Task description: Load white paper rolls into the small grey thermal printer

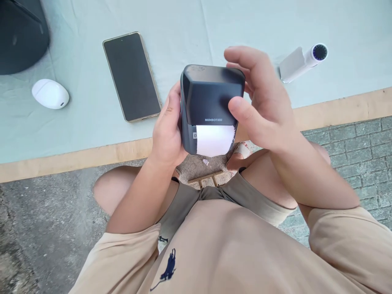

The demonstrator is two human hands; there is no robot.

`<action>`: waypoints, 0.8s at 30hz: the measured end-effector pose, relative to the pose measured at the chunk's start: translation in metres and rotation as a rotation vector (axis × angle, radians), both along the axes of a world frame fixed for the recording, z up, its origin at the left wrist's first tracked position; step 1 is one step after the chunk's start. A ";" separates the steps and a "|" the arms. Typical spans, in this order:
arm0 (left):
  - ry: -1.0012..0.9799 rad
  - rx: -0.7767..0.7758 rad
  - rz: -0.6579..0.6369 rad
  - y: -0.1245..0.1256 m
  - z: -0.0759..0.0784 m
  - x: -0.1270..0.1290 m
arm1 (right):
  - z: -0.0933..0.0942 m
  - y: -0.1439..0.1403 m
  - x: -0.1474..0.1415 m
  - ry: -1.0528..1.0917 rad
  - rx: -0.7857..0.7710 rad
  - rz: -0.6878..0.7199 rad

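Holds a black NIIMBOT label printer (212, 100), with white paper (214, 139) showing, over the near edge of the surface (174, 32), clamped in the left hand (168, 130). Curves the right hand (269, 98), thumb and fingers apart, around the opposite side; cannot tell whether touching.

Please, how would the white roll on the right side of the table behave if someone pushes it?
The white roll would probably turn, since its body looks cylindrical. Its loose flap, sticking out along one side, may soon hinder that. The flap looks thin, so it likely bends easily.
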State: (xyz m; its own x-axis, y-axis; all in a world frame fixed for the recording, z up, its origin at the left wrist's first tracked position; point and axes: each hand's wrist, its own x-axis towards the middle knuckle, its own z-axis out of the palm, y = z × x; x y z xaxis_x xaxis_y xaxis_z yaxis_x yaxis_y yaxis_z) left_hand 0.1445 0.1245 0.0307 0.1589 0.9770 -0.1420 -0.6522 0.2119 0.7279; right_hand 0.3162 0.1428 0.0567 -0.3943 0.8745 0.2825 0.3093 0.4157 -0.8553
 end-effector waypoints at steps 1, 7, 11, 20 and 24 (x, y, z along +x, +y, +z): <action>0.002 -0.002 0.015 0.000 0.000 0.000 | 0.000 0.000 0.001 0.017 0.005 0.013; 0.087 -0.016 0.024 -0.002 0.003 -0.001 | 0.006 0.003 0.008 -0.064 -0.045 0.131; 0.133 -0.104 0.016 0.000 0.005 -0.001 | 0.014 0.004 0.010 -0.114 -0.033 0.064; 0.019 -0.060 -0.133 -0.001 0.001 -0.006 | 0.037 0.002 -0.007 -0.081 0.214 -0.406; 0.045 -0.052 -0.131 -0.004 0.003 -0.006 | 0.033 0.006 -0.005 -0.253 0.281 -0.332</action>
State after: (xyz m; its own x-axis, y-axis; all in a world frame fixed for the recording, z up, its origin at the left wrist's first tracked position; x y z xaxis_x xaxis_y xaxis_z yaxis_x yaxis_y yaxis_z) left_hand 0.1388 0.1201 0.0338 0.2772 0.9394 -0.2015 -0.5834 0.3312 0.7416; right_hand 0.3109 0.1483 0.0894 -0.1943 0.8683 0.4564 0.6467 0.4632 -0.6060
